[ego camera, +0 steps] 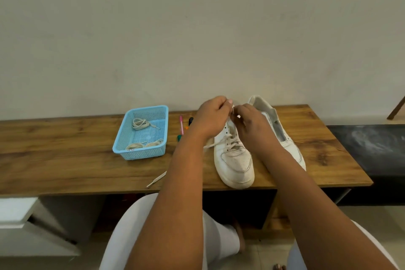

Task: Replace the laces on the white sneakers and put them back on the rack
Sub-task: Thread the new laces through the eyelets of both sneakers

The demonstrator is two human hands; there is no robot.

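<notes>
A person's left hand (213, 116) and right hand (248, 121) pinch a lace (232, 112) above the near sneaker (235, 160) on the desk (65, 160), apparently threading its upper eyelets. Next likely comes pulling it snug. The second sneaker (276, 127) stands just beside.

Both forearms are bare from the lower edge of the view up to the wrists, with no sleeves, watch or bracelet visible on them. The left hand (211, 119) and right hand (252, 126) carry no gloves, and one thumbnail shows short and unpainted. The legs wear white trousers (131, 230) of smooth, plain cloth. A bare foot (240, 237) shows below the trouser hem.
</notes>
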